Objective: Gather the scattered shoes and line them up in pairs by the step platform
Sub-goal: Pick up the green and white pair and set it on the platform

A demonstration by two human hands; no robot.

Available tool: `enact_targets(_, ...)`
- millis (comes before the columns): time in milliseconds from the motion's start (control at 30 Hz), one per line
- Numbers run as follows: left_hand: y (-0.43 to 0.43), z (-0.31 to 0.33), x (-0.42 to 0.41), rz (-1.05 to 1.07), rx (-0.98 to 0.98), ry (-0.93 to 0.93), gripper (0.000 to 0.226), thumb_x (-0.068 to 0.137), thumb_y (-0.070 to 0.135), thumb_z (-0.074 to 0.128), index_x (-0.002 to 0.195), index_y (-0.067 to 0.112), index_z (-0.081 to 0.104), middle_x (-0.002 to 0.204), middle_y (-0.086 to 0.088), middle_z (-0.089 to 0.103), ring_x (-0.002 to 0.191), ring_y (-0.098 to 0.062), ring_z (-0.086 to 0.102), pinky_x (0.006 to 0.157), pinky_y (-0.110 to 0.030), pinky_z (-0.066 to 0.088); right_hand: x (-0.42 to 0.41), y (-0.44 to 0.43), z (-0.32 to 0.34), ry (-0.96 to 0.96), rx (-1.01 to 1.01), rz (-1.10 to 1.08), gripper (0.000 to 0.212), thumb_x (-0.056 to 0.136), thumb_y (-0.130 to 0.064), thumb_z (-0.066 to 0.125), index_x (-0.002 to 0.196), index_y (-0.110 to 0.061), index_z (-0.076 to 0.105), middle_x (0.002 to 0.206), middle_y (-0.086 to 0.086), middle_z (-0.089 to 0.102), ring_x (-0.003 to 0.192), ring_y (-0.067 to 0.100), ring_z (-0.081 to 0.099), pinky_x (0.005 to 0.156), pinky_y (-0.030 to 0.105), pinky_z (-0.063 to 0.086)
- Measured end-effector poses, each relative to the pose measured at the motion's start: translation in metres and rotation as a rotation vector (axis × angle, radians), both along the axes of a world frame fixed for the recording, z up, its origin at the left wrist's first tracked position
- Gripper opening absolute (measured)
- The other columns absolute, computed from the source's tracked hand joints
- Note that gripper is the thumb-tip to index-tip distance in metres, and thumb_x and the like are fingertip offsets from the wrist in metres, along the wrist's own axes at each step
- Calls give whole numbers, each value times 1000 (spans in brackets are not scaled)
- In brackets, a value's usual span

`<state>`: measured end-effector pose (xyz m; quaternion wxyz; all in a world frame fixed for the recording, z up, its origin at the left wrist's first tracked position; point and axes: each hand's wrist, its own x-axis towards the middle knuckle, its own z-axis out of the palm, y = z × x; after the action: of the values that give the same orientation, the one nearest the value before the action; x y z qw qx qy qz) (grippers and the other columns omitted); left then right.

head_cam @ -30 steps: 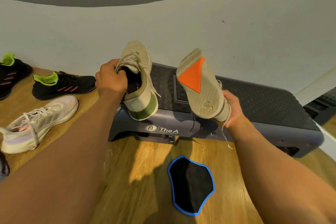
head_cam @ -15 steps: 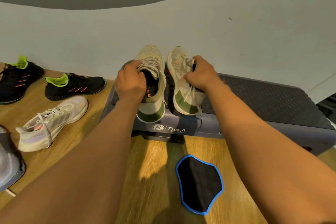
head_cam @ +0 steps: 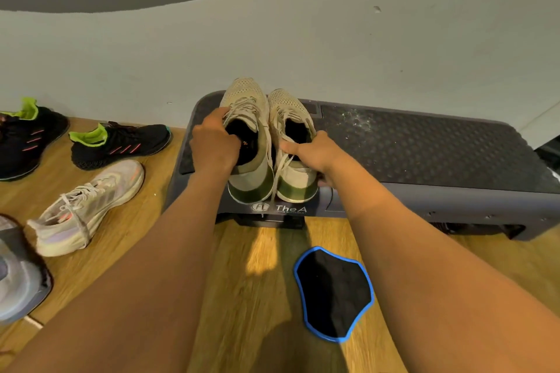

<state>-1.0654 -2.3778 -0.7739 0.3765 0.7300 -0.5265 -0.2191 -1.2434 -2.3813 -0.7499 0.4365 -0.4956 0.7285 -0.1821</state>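
Two beige knit sneakers with olive heels stand side by side, toes to the wall, on the left end of the dark step platform (head_cam: 424, 148). My left hand (head_cam: 213, 145) grips the collar of the left beige sneaker (head_cam: 247, 94). My right hand (head_cam: 315, 154) holds the right beige sneaker (head_cam: 286, 103) at its collar and outer side. On the wooden floor to the left lie a white sneaker (head_cam: 88, 206) and two black sneakers with lime collars, one near the platform (head_cam: 121, 142) and one at the frame's left edge (head_cam: 27, 139).
A black pad with a blue rim (head_cam: 333, 291) lies on the floor in front of the platform. A grey object (head_cam: 18, 275) sits at the lower left edge. The pale wall (head_cam: 303, 48) runs right behind the platform and shoes.
A second ago the right shoe was sole-up in the air. Both shoes have since come down together onto the platform's left end, upright and side by side.
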Motion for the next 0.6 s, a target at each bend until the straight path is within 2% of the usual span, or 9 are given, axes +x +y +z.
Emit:
enact_targets(67,2,2,-2,16,154,10,39,83,5,58,123,3,56,119,-20,61,108,-37,57,77,-35,45,-4,0,-1,-37,10,-73,40,87,-26,62,122,-8,51,127,17,57,111,33,58,94,49,50)
enact_targets(100,5,2,-2,30,241,21,35,84,6,58,118,-1,56,116,-21,61,104,-38,58,72,-35,45,-6,0,-1,-4,36,-105,30,88,-18,57,115,-7,55,120,18,59,102,35,61,88,49,54)
enact_targets(200,15,6,-5,44,355,2,28,86,7,56,112,-3,56,112,-22,61,102,-39,59,69,-39,44,-3,5,6,205,131,-60,25,89,-14,53,110,-2,58,101,20,64,69,34,69,62,41,60)
enact_targets(267,22,15,-9,61,377,-41,26,87,8,56,112,0,57,112,-20,60,103,-38,58,71,-39,44,3,6,16,318,120,22,24,89,-16,54,109,-2,58,99,18,66,68,31,70,59,36,59)
enact_targets(333,30,31,-14,73,407,-62,27,88,9,56,114,2,56,114,-19,59,105,-38,58,72,-39,44,5,6,27,330,131,40,27,89,-16,56,113,-3,57,105,18,66,76,33,71,62,37,60)
enact_targets(433,43,67,-15,73,453,-97,26,88,9,56,113,2,56,113,-18,61,103,-37,59,70,-38,42,3,17,58,287,218,-7,19,89,-11,55,105,-1,56,97,21,65,49,32,68,41,32,53)
enact_targets(533,62,124,-19,58,492,-141,27,89,9,55,115,2,56,114,-18,61,106,-37,58,71,-35,39,-6,39,109,209,310,-97,8,84,-5,60,82,1,56,88,23,69,46,32,67,44,34,56)
enact_targets(600,74,175,-28,18,529,-143,30,90,10,54,118,2,55,117,-18,60,108,-37,57,73,-36,40,-17,61,157,161,357,-126,7,83,-5,65,86,1,63,93,18,72,58,26,69,52,26,57)
